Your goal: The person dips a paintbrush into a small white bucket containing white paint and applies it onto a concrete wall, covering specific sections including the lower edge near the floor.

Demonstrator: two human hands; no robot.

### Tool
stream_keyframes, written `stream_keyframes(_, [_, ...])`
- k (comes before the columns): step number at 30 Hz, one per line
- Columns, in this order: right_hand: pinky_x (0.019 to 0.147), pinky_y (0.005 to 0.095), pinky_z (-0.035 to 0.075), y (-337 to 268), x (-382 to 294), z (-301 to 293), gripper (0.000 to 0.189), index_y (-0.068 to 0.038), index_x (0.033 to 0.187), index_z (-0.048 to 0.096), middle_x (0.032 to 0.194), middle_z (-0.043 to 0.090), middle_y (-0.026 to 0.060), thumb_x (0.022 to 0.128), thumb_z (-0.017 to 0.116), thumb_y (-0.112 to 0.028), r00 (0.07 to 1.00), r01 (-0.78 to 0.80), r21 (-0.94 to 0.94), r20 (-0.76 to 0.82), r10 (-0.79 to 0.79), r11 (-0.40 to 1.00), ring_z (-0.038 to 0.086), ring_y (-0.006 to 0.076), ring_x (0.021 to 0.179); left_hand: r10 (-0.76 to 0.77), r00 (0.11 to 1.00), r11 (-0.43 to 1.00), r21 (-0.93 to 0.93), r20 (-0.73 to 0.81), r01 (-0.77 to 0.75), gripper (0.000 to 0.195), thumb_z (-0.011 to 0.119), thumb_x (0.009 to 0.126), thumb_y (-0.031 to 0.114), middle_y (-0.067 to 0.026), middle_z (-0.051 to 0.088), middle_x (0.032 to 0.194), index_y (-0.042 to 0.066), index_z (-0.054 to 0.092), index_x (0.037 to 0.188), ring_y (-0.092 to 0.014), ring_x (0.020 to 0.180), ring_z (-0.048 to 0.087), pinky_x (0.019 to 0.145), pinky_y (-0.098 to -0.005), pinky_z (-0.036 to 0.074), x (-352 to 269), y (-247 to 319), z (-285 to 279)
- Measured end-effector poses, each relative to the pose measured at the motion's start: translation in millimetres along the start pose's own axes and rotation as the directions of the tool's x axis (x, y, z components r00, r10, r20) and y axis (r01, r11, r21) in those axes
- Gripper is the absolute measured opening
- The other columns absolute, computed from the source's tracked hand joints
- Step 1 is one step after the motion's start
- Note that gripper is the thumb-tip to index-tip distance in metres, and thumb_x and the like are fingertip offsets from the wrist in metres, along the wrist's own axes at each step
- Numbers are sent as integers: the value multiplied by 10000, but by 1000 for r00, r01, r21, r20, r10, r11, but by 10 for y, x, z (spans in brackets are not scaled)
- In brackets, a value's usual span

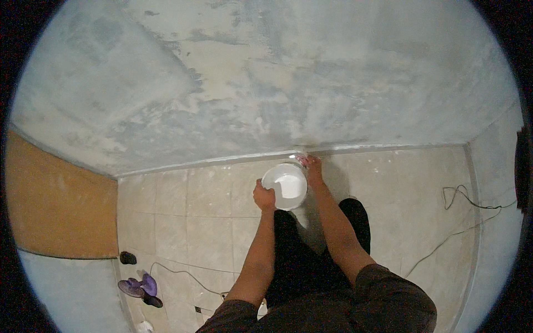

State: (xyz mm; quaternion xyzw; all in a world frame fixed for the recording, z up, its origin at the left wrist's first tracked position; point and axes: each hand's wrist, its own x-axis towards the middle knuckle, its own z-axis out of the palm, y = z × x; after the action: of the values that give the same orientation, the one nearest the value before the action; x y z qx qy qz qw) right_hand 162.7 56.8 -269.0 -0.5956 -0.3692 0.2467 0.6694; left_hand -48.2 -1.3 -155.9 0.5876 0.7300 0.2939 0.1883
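Note:
A round white bucket (294, 200) stands on the tiled floor, close to the foot of the patchy wall (266, 95). White material lies inside it; whether it is paint or filler I cannot tell. My left hand (265, 197) grips the bucket's left rim, thumb on the inner side. Just beyond the far right side of the bucket, my right hand (315, 165) is closed around a small tool (302, 160) that looks reddish. That tool sits by the wall's base; its exact kind is too blurred to tell.
A brown door panel (66, 204) is at the left. A purple electric fan (141, 286) stands on the floor near a black object (128, 258). Its thin cable (187, 272) crosses the tiles. More cable (447, 237) runs along the right. White specks dot the floor.

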Motion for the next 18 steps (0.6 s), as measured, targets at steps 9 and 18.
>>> stream_keyframes(9, [566,287,445,-89,178,-264,157,0,744,592,752,631,93,843,580,-121,854,-407,325,-198,482,854,577,169,644,-72,997,997,28,33,71,413,567,635,24,-191,661,866,69,582,1045,-401,824,632,745,-489,505,2,143,-70])
stream_keyframes(18, [721,348,458,-91,-11,-357,113,-36,857,614,800,635,88,875,542,-121,967,-162,313,-141,214,936,599,228,767,-45,999,998,52,-6,45,380,570,649,27,-199,653,848,66,572,1027,-400,816,631,739,-495,502,-3,-48,-74])
